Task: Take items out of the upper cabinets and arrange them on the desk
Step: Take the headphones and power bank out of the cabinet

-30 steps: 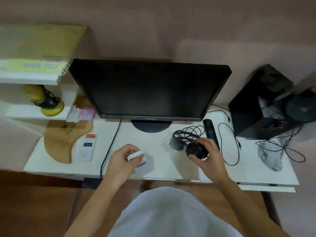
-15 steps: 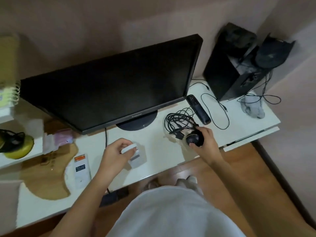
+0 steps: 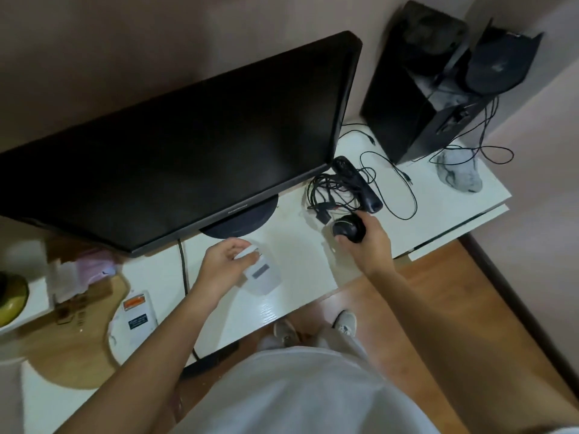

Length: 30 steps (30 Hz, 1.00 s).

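My left hand (image 3: 221, 267) grips a small white box-shaped device (image 3: 261, 275) low over the white desk (image 3: 300, 270), just in front of the monitor stand. My right hand (image 3: 369, 242) holds a round black device (image 3: 347, 228) at the desk's middle right, beside a tangle of black cables (image 3: 332, 192). A black remote (image 3: 357, 183) lies just behind that hand.
A large black monitor (image 3: 188, 133) fills the back of the desk. A black speaker box (image 3: 416, 98) with wires stands at the far right, a grey cloth (image 3: 459, 173) beside it. A white remote (image 3: 134, 321) lies on a wooden board (image 3: 72, 355) at left.
The view has swung further right and tilted. My left hand has brought the white device lower over the desk. My right hand keeps the black round device beside the cables.
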Each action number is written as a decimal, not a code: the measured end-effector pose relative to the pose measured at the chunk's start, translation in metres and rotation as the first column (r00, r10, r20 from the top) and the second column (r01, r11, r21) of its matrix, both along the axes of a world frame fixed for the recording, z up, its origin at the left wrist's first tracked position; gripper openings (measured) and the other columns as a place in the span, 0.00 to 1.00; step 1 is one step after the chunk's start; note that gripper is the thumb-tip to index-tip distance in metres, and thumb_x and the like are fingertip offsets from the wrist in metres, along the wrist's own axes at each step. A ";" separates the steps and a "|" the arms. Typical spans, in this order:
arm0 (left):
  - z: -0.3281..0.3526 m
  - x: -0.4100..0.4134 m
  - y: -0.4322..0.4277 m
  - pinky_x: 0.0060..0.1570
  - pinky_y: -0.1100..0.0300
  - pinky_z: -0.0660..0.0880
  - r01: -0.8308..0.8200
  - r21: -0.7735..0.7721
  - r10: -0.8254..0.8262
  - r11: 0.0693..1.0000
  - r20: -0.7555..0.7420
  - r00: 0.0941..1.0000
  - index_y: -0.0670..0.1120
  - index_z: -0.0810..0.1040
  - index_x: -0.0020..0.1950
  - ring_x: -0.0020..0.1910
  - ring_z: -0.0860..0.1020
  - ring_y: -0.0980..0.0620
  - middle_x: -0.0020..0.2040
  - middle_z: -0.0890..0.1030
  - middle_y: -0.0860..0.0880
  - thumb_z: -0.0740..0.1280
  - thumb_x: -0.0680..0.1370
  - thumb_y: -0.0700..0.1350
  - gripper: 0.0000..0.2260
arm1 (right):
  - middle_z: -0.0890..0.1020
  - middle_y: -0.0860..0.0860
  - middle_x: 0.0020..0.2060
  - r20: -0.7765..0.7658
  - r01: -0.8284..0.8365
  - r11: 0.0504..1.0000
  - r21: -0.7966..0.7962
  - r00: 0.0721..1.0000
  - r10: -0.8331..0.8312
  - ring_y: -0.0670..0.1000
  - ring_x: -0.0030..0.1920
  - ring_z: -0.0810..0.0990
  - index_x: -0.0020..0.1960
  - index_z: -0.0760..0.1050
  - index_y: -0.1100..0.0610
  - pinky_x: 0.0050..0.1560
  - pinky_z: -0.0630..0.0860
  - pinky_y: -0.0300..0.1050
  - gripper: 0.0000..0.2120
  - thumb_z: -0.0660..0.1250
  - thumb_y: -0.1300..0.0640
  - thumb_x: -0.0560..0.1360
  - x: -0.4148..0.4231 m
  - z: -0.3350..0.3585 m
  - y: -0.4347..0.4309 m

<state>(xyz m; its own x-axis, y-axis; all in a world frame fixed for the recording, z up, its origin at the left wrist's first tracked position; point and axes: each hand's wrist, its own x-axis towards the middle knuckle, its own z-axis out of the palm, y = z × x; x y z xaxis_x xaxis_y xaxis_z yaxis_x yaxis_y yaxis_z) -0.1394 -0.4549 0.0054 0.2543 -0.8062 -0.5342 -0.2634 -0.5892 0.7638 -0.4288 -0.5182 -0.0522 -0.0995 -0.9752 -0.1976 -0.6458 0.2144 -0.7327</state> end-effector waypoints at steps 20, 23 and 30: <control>-0.059 -0.060 -0.098 0.40 0.61 0.77 0.024 0.069 -0.019 0.997 -0.069 0.997 0.47 0.82 0.57 0.51 0.82 0.49 0.49 0.82 0.52 0.74 0.74 0.40 0.12 | 0.76 0.51 0.62 -0.094 -0.120 0.991 0.061 0.988 0.125 0.52 0.57 0.77 0.72 0.68 0.52 0.58 0.72 0.43 0.32 0.76 0.51 0.71 -0.011 -0.012 -0.014; -0.072 -0.063 -0.095 0.48 0.63 0.73 0.171 0.010 -0.171 0.985 0.116 0.978 0.49 0.77 0.67 0.57 0.77 0.50 0.59 0.78 0.51 0.75 0.74 0.39 0.23 | 0.76 0.50 0.61 -0.067 -0.101 0.993 0.054 0.992 0.104 0.50 0.55 0.76 0.70 0.69 0.52 0.57 0.73 0.43 0.30 0.76 0.52 0.71 -0.007 -0.012 -0.017; -0.085 -0.061 -0.079 0.58 0.59 0.71 0.293 -0.057 -0.257 0.954 0.340 0.905 0.51 0.74 0.70 0.65 0.71 0.48 0.65 0.75 0.50 0.76 0.74 0.45 0.25 | 0.72 0.45 0.58 -0.013 -0.103 0.992 0.070 0.995 0.104 0.45 0.54 0.73 0.70 0.68 0.51 0.49 0.65 0.27 0.30 0.75 0.55 0.71 -0.003 -0.011 -0.016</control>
<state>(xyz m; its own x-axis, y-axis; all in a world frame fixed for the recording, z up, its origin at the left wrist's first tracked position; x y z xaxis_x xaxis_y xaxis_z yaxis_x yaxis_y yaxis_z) -0.2001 -0.5339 -0.0795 0.1597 -0.9157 -0.3688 -0.6475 -0.3792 0.6610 -0.4317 -0.5341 -0.0636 -0.0027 -0.9644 -0.2644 -0.6789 0.1959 -0.7076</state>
